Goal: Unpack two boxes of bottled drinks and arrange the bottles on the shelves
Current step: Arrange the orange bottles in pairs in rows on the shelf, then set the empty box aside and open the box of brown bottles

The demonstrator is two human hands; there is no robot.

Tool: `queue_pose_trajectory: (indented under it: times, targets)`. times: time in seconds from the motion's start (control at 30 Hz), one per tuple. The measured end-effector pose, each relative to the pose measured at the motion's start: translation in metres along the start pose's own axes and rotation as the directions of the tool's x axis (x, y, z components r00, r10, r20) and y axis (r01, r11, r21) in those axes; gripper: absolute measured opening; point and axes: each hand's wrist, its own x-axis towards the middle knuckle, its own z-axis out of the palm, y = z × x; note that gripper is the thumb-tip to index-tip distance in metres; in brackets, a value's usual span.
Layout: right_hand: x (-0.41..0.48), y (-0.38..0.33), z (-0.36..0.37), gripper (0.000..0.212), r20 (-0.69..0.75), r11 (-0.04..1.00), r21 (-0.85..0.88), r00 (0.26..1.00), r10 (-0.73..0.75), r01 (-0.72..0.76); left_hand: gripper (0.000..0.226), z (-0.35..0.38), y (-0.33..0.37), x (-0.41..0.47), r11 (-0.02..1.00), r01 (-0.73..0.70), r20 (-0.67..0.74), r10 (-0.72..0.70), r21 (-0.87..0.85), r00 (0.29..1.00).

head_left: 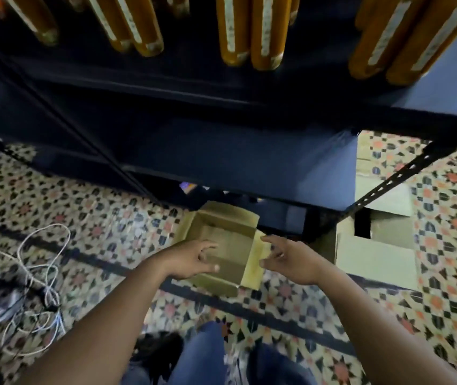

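Observation:
An open cardboard box [227, 226] sits on the patterned floor below the dark shelf unit [221, 87]; no bottles show inside it. My left hand [194, 259] hovers over its left side with fingers loosely spread, holding nothing. My right hand [288, 262] hangs over the box's right flap, fingers relaxed, holding nothing. Several orange bottles [249, 31] with pale labels stand on an upper shelf. A second cardboard box [374, 254] lies to the right, its flaps partly folded over.
A slotted black shelf upright [397, 179] slants down between the two boxes. White cables [41, 273] tangle on the floor at left beside a dark object. My legs in blue jeans [205, 354] are at the bottom. Lower shelves are dark.

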Motion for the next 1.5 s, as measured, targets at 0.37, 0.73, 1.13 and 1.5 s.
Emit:
queue_pose_trajectory:
  times: [0.37, 0.73, 1.13, 1.5]
  targets:
    - [0.197, 0.074, 0.158, 0.073, -0.226, 0.967, 0.207, 0.955, 0.193, -0.146, 0.074, 0.051, -0.198, 0.215, 0.990, -0.008, -0.182, -0.018, -0.141, 0.983]
    - [0.379, 0.201, 0.276, 0.094, -0.464, 0.897, 0.439, 0.841, 0.277, -0.053, 0.099, 0.097, -0.330, 0.425, 0.996, -0.088, -0.486, 0.062, -0.031, 0.872]
    - [0.403, 0.216, 0.301, 0.081, -0.474, 0.703, 0.707, 0.791, 0.387, 0.079, 0.079, 0.112, -0.358, 0.455, 0.971, -0.152, -0.566, 0.022, -0.184, 0.824]
    - [0.359, 0.246, 0.296, 0.065, -0.532, 0.610, 0.771, 0.709, 0.462, 0.181, 0.059, 0.131, -0.304, 0.449, 0.928, -0.269, -0.588, 0.070, -0.258, 0.806]
